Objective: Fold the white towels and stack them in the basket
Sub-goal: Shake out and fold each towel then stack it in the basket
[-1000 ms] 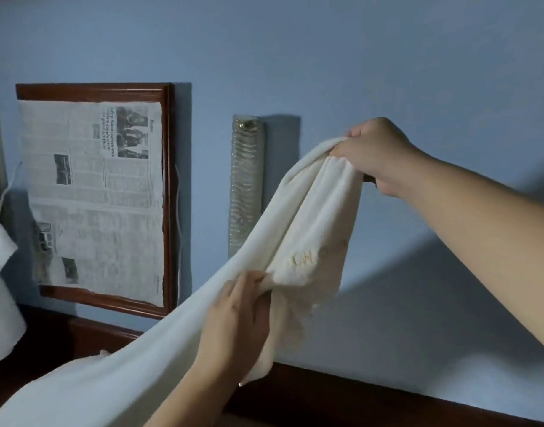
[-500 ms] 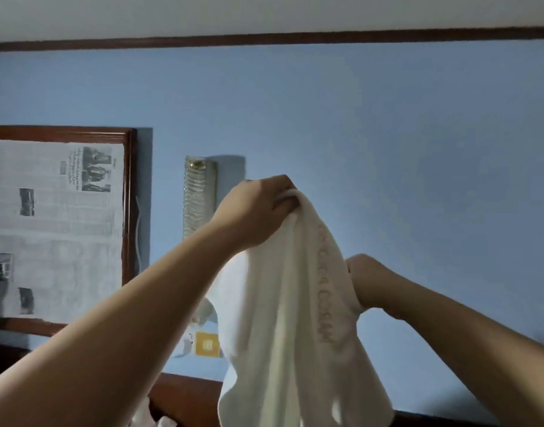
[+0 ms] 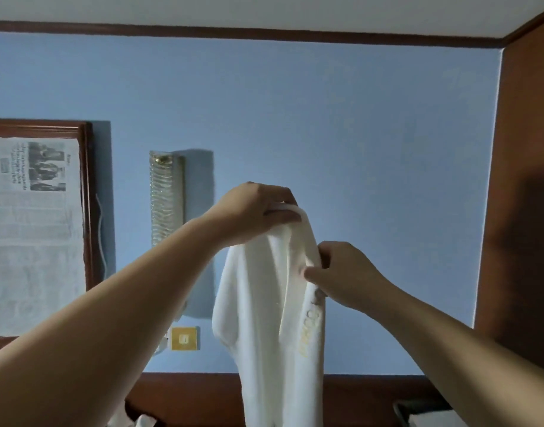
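Note:
A white towel (image 3: 264,318) with gold embroidered lettering hangs bunched in the air in front of the blue wall. My left hand (image 3: 252,211) grips its top corner from above. My right hand (image 3: 341,272) pinches the towel's right edge a little lower, thumb on the cloth. The towel's lower end runs out of the frame at the bottom. No basket is in view.
A framed newspaper (image 3: 33,229) hangs at the left, a glass wall lamp (image 3: 164,195) beside it, a brass switch plate (image 3: 184,338) lower. Dark wood panelling (image 3: 523,211) stands at the right. More white cloth (image 3: 141,422) shows at the bottom edge.
My left hand took the towel's top and lifted it; my right hand let go of the high corner, dropped and came in to pinch the right edge. The view tilted upward.

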`<state>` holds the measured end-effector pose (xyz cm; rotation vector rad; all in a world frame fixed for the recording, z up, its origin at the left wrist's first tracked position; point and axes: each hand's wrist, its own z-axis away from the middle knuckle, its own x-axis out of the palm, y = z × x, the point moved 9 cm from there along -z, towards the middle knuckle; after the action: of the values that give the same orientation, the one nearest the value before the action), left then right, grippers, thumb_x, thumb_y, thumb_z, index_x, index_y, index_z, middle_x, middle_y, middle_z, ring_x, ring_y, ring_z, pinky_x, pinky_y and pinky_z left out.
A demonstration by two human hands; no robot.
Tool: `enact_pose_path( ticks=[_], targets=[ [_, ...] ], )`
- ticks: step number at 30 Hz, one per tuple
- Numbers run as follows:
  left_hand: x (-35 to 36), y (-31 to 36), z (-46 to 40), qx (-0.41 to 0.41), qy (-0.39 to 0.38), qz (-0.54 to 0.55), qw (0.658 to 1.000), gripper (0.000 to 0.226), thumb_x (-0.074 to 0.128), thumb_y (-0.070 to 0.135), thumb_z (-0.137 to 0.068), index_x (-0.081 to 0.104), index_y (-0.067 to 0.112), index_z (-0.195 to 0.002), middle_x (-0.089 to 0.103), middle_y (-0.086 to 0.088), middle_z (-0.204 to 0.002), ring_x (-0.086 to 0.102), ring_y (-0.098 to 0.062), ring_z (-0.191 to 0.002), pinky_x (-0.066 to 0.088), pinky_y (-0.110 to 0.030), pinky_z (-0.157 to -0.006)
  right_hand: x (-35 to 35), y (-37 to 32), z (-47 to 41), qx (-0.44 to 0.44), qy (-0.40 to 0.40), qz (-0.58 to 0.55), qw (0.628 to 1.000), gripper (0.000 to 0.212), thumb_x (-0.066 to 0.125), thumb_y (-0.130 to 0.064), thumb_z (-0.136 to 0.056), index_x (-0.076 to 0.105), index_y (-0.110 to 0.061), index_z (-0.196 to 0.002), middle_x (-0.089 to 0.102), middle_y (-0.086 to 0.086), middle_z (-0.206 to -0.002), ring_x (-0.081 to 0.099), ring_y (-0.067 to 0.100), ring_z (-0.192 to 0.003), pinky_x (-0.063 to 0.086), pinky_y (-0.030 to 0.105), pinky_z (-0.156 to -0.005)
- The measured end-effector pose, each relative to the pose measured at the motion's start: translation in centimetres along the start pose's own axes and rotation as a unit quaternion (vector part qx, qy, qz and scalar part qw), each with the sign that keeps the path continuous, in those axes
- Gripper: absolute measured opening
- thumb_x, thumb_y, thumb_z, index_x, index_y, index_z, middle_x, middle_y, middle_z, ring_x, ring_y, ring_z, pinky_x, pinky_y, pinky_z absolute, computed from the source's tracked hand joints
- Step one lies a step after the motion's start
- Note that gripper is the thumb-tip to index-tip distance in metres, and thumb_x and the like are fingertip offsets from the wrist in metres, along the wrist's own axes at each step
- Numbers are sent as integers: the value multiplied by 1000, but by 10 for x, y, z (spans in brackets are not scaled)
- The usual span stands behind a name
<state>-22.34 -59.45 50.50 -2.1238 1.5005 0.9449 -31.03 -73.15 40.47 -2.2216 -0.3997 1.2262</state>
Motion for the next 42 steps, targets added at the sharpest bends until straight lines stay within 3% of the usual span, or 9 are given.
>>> enact_pose_path(
  ticks=[5, 9, 14, 16, 19, 25, 29, 34, 42],
  targets=[
    [-15, -21, 27, -25, -73, -43, 996, 27, 79, 60, -81, 68, 44, -100, 61, 15, -72, 57, -1, -65, 43, -28, -60, -7, 7, 6, 4, 28, 64, 998, 16, 61, -12, -86, 65, -25, -80, 68, -6, -78, 63, 13, -70, 44, 24, -57],
    [-9, -38, 55, -40, -188, -61, 979, 70, 94, 54, -66, 45, 48, -115, 54, 9, -83, 53, -6, -64, 35, -23, -54, -4, 19, 5, 27, -55, -101, 993, 11, 71, -17, -96, 78, -19, -88, 75, 4, -86, 69, 24, -81, 58, 39, -81],
    [-20, -41, 63, -49, -128, 124, 983, 21, 77, 46, -91, 58, 39, -96, 64, 8, -87, 55, -7, -60, 42, -15, -54, 11, 17, 15, 80, -74, -269, 957, 19, 67, -35, -100, 73, -19, -108, 75, 9, -108, 69, 18, -88, 51, 35, -81],
    [-20, -38, 64, -50, -113, 169, 978, 17, 72, 47, -95, 65, 32, -94, 64, 7, -79, 52, -6, -58, 41, -15, -54, 11, 6, 21, 43, -60, -170, 983, 43, 77, -59, -86, 59, -37, -119, 74, -2, -110, 72, 13, -94, 54, 34, -82],
    [-10, -37, 60, -92, -110, 159, 977, 25, 65, 51, -99, 69, 27, -90, 62, 12, -66, 52, -5, -55, 40, -18, -52, 18, -10, 26, -51, -35, 78, 995, 63, 83, -47, -74, 37, -48, -117, 65, -10, -104, 68, 14, -86, 58, 42, -77],
    [7, -27, 41, -142, -137, 39, 980, 46, 53, 53, -104, 66, 18, -77, 58, 4, -66, 53, -11, -59, 37, -27, -56, -28, 3, 12, -63, 18, -24, 998, 29, 70, -10, -81, 63, -34, -94, 70, -4, -92, 68, 21, -78, 52, 33, -68],
    [21, -20, 39, -118, -154, 9, 981, 39, 59, 61, -98, 65, 29, -76, 61, 13, -73, 55, -1, -65, 39, -25, -59, -45, 39, 0, -9, -36, 17, 999, 19, 62, -13, -88, 74, -27, -83, 76, -1, -85, 73, 24, -81, 62, 46, -77],
    [39, -21, 50, -100, -204, 21, 974, 32, 85, 61, -76, 70, 33, -83, 68, 14, -70, 55, 2, -55, 39, -19, -55, -59, 60, -5, -17, -2, 103, 995, 19, 56, -13, -93, 69, -24, -85, 69, -2, -81, 61, 17, -70, 46, 30, -62],
    [55, -71, 93, -152, -183, 30, 971, 12, 76, 38, -92, 71, 29, -85, 70, 12, -74, 62, -2, -64, 48, -23, -63, -83, 89, 0, -18, 37, 131, 991, 19, 58, -17, -95, 67, -28, -82, 70, -9, -83, 65, 15, -78, 47, 31, -66]
  ],
)
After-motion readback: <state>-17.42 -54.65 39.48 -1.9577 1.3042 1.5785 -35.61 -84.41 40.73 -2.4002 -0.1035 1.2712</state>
